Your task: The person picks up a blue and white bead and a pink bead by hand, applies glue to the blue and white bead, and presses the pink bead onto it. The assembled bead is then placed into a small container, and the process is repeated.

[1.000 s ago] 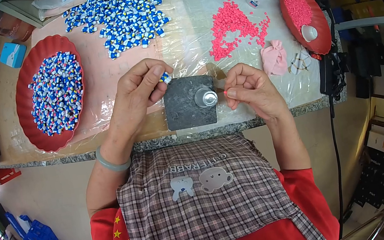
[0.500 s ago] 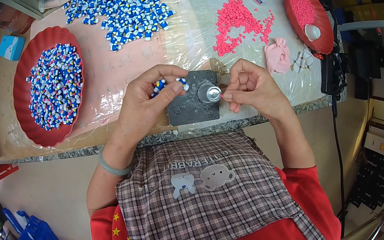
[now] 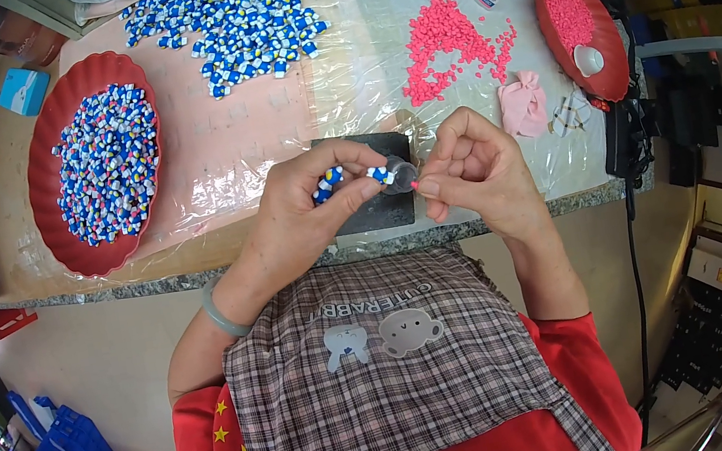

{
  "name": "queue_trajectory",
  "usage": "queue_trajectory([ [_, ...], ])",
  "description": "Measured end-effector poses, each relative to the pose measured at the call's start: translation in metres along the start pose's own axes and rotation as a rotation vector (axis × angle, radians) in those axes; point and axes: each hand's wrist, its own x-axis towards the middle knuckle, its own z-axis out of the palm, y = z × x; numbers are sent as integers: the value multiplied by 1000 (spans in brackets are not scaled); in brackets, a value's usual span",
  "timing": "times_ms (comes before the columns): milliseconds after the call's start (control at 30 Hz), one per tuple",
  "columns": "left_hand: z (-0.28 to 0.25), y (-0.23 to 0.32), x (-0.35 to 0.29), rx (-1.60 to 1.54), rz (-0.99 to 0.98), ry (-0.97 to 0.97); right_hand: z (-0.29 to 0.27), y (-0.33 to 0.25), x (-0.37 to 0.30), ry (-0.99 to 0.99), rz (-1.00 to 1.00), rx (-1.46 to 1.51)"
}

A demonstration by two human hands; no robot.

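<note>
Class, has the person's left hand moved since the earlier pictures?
Yes: judged against the dark slab, the left hand has moved right and now hides more of it.

Free lane left of pink pile (image 3: 428, 64), cup (image 3: 401, 175) in front

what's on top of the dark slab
A clear cup stands there. The left hand, holding blue and white pieces, hides part of the slab; anything beneath the hand can't be seen.
</note>
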Motion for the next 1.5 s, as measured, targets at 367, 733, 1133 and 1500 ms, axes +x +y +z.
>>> queue_trajectory([
  [367, 4, 7, 0, 256, 197, -20, 11, 3, 3, 11, 3, -19],
  [733, 8, 7, -2, 434, 343, -61, 16, 5, 0, 25, 7, -122],
  [1133, -14, -11, 3, -130, 7, 62, -21, 12, 14, 289, -180, -608],
  [1500, -43, -16, 22, -687, -219, 141, -54, 36, 48, 490, -418, -1193],
])
